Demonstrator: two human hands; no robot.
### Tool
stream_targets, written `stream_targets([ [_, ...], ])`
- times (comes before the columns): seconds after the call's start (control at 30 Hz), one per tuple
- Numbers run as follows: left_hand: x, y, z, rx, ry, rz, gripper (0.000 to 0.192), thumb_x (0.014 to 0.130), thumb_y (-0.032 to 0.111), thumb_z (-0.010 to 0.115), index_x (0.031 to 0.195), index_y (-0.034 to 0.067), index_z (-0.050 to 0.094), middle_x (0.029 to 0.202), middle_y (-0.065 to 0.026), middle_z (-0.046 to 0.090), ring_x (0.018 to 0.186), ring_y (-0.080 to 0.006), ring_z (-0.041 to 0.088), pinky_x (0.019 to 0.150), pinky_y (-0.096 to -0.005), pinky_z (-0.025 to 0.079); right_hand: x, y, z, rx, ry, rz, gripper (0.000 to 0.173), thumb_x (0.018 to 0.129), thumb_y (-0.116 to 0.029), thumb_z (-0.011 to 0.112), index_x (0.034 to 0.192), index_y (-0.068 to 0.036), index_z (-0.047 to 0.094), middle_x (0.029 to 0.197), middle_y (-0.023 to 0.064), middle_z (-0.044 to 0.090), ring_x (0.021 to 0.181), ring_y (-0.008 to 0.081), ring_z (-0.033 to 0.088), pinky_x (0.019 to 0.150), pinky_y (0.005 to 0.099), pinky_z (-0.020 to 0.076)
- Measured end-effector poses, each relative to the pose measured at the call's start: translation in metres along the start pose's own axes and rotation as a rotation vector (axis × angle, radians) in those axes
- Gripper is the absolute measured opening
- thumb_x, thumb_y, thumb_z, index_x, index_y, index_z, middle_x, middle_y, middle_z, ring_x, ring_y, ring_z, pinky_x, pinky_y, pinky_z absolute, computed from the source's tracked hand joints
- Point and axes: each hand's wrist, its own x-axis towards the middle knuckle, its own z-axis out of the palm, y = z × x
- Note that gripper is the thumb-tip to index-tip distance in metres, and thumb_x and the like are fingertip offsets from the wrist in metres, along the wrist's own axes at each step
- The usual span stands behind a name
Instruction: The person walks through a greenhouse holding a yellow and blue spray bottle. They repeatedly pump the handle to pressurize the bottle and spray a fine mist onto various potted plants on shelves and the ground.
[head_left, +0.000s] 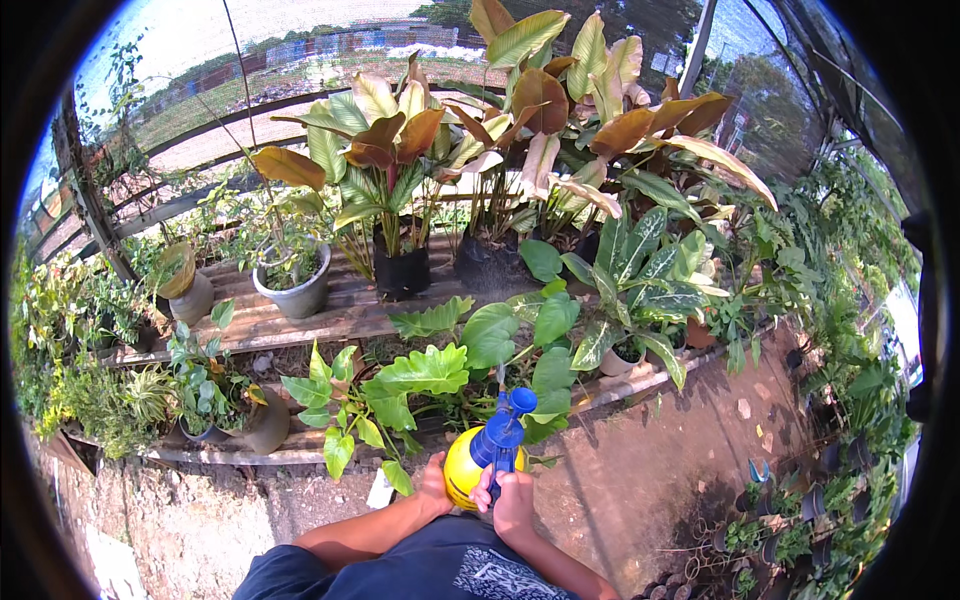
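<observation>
A yellow pump sprayer bottle (459, 466) with a blue pump head (504, 435) is held close in front of my body. My left hand (433, 484) supports the bottle's left side. Around the blue handle below the pump knob, the fingers of my right hand (511, 499) are closed. From the nozzle (501, 375), a fine mist appears to rise toward the plants. Just beyond the sprayer grow a lobed philodendron (420, 371) and broad heart-shaped leaves (489, 334). A speckled dieffenbachia (637, 277) stands to their right.
Tall potted plants with striped and browned leaves (390, 135) line a corrugated shelf (349, 311). A grey pot (296, 289) and a tan vase (193, 296) stand on its left. Netting forms the back. A dirt path (637, 472) runs right, beside small hanging pots (814, 502).
</observation>
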Motion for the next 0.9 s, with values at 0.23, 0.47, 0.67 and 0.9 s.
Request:
stream_targets([
  [0.23, -0.01, -0.004, 0.022, 0.172, 0.258, 0.068, 0.082, 0.099, 0.065, 0.02, 0.134, 0.0, 0.055, 0.109, -0.0255, 0.066, 0.087, -0.0443, 0.062, 0.08, -0.0583, 0.05, 0.0, 0.004, 0.004, 0.023, -0.048, -0.001, 0.024, 0.099, -0.014, 0.042, 0.089, 0.001, 0.056, 0.066, 0.0085, 0.054, 0.057, 0.0184, 0.053, 0.057, 0.0322, 0.0468],
  [0.47, -0.007, -0.005, 0.024, 0.322, 0.531, 0.157, 0.078, 0.101, 0.06, 0.018, 0.125, -0.001, 0.06, 0.092, -0.0226, 0.066, 0.074, -0.0404, 0.063, 0.065, -0.0626, 0.052, -0.006, -0.002, 0.011, -0.044, -0.083, -0.025, 0.025, 0.103, -0.016, 0.042, 0.093, 0.001, 0.058, 0.071, 0.0079, 0.057, 0.062, 0.0163, 0.055, 0.06, 0.0307, 0.0471],
  [0.67, -0.006, -0.014, 0.047, 0.346, 0.523, 0.182, 0.064, 0.1, 0.052, 0.025, 0.107, 0.0, 0.063, 0.074, -0.0177, 0.063, 0.055, -0.0351, 0.061, 0.05, -0.0538, 0.054, -0.009, -0.006, 0.009, -0.049, -0.113, -0.031, 0.026, 0.105, -0.018, 0.042, 0.096, 0.0, 0.058, 0.074, 0.0066, 0.057, 0.064, 0.0156, 0.055, 0.063, 0.0305, 0.0479],
  [0.9, 0.004, -0.022, 0.048, 0.434, 0.536, 0.166, 0.054, 0.099, 0.047, 0.028, 0.089, 0.005, 0.06, 0.066, -0.0134, 0.059, 0.05, -0.0297, 0.057, 0.044, -0.0451, 0.05, -0.014, -0.006, -0.004, -0.04, -0.124, -0.043, 0.028, 0.108, -0.019, 0.042, 0.1, 0.001, 0.061, 0.078, 0.0061, 0.059, 0.067, 0.0143, 0.057, 0.065, 0.0296, 0.0491],
])
